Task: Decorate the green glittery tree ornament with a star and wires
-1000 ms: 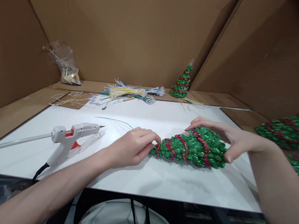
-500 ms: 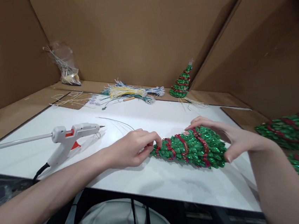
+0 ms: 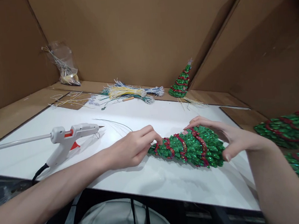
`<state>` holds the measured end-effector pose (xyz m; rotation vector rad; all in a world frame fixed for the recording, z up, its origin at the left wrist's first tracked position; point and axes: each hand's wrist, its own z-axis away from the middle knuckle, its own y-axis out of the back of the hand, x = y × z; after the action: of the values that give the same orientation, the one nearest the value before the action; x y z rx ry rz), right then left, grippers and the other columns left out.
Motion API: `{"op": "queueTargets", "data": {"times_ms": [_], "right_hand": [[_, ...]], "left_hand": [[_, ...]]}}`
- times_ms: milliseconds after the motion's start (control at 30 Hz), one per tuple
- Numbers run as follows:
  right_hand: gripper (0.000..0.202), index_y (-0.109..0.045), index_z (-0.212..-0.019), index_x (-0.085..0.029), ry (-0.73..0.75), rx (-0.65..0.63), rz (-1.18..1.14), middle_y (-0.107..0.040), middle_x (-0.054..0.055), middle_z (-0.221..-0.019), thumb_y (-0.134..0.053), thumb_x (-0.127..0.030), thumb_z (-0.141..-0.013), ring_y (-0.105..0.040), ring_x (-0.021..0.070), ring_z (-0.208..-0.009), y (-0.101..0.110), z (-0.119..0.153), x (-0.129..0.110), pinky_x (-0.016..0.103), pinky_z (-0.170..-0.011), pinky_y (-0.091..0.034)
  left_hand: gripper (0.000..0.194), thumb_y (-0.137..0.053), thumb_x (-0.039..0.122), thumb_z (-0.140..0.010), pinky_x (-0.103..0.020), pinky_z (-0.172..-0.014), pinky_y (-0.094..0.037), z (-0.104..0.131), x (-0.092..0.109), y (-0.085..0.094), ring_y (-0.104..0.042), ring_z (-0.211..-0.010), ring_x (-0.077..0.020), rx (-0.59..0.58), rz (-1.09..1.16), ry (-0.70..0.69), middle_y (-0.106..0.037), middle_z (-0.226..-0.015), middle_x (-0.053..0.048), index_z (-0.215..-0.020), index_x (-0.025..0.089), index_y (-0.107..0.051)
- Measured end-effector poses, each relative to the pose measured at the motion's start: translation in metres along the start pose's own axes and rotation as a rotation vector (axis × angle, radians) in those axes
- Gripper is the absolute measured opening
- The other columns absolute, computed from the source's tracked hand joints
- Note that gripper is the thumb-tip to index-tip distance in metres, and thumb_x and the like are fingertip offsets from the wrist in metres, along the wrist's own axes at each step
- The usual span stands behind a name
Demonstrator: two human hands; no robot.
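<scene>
A glittery green cone-shaped tree with red garlands lies on its side on the white board, its narrow tip to the left. My right hand is wrapped round the wide base, thumb on the near side and fingers over the far side. At the tip, my left hand is closed in a pinch; a thin dark wire runs out from behind it to the upper left. What lies between the left fingertips is too small to make out.
A white glue gun stands at the left, its cord trailing off. Bundled wires and a small upright tree are at the back. A plastic bag leans on the cardboard; more trees lie at the right.
My left fingers have shifted slightly at the tip, and the wire behind them has moved a little to the left. My right hand keeps its hold on the base.
</scene>
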<state>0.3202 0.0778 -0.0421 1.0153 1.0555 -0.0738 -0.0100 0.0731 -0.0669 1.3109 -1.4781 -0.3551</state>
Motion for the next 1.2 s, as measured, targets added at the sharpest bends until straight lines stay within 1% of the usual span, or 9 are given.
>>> {"op": "queueTargets", "data": {"times_ms": [200, 400, 567, 833, 1033, 1133, 1200], "right_hand": [[0.086, -0.051, -0.123, -0.029, -0.011, 0.001, -0.006, -0.044, 0.006, -0.117, -0.072, -0.069, -0.05, -0.044, 0.0309, -0.113, 0.0003, 0.0002, 0.0006, 0.039, -0.096, -0.032], [0.085, -0.051, -0.122, -0.032, -0.018, 0.0, 0.008, -0.045, 0.005, -0.116, -0.071, -0.071, -0.049, -0.043, 0.0305, -0.113, 0.0003, -0.0009, -0.0016, 0.039, -0.096, -0.032], [0.085, -0.052, -0.121, -0.031, -0.023, 0.004, 0.012, -0.046, 0.006, -0.116, -0.07, -0.072, -0.049, -0.045, 0.0307, -0.112, -0.0001, -0.0013, -0.0028, 0.04, -0.095, -0.034], [0.086, -0.052, -0.121, -0.031, -0.031, 0.006, -0.032, -0.045, 0.006, -0.116, -0.071, -0.072, -0.048, -0.044, 0.0318, -0.113, -0.0009, -0.0011, -0.0004, 0.04, -0.093, -0.036], [0.086, -0.051, -0.121, -0.03, -0.059, 0.005, -0.073, -0.045, 0.006, -0.117, -0.073, -0.07, -0.048, -0.045, 0.0316, -0.112, -0.0016, 0.0, -0.002, 0.039, -0.091, -0.037], [0.085, -0.05, -0.121, -0.031, -0.072, -0.001, -0.078, -0.045, 0.005, -0.116, -0.073, -0.07, -0.048, -0.044, 0.0317, -0.114, -0.0017, 0.0002, -0.003, 0.038, -0.092, -0.037], [0.086, -0.05, -0.121, -0.03, -0.079, 0.0, -0.077, -0.044, 0.006, -0.117, -0.073, -0.069, -0.048, -0.043, 0.0321, -0.115, -0.0015, 0.0004, -0.0025, 0.038, -0.092, -0.037]], "left_hand": [[0.032, -0.036, 0.0, -0.081, -0.028, -0.075, -0.046, -0.0009, -0.0011, -0.0018, -0.054, -0.085, -0.0163, -0.024, 0.008, 0.007, -0.052, -0.105, -0.009, -0.106, 0.017, -0.046], [0.036, -0.037, -0.003, -0.077, -0.026, -0.074, -0.046, -0.0035, 0.0014, -0.0032, -0.053, -0.083, -0.0152, -0.03, -0.032, -0.005, -0.05, -0.103, -0.008, -0.105, 0.016, -0.046], [0.039, -0.038, -0.004, -0.073, -0.024, -0.072, -0.045, -0.004, 0.0005, -0.0047, -0.051, -0.08, -0.014, -0.044, -0.097, -0.006, -0.049, -0.101, -0.007, -0.105, 0.016, -0.047], [0.044, -0.038, -0.006, -0.069, -0.023, -0.071, -0.046, -0.0057, -0.0005, -0.0082, -0.051, -0.08, -0.0132, -0.031, -0.085, -0.018, -0.049, -0.102, -0.006, -0.105, 0.018, -0.049], [0.04, -0.037, -0.005, -0.071, -0.023, -0.07, -0.045, -0.0061, -0.0009, -0.0093, -0.051, -0.078, -0.0134, -0.024, -0.071, -0.011, -0.049, -0.101, -0.007, -0.101, 0.018, -0.05], [0.033, -0.038, -0.003, -0.077, -0.023, -0.07, -0.045, -0.005, -0.0003, -0.0071, -0.051, -0.078, -0.0133, -0.017, -0.08, 0.007, -0.049, -0.101, -0.007, -0.101, 0.016, -0.05], [0.029, -0.039, 0.0, -0.08, -0.024, -0.074, -0.044, -0.0044, -0.0002, -0.0043, -0.052, -0.082, -0.0145, -0.008, -0.099, 0.014, -0.05, -0.102, -0.008, -0.102, 0.015, -0.05]]}}
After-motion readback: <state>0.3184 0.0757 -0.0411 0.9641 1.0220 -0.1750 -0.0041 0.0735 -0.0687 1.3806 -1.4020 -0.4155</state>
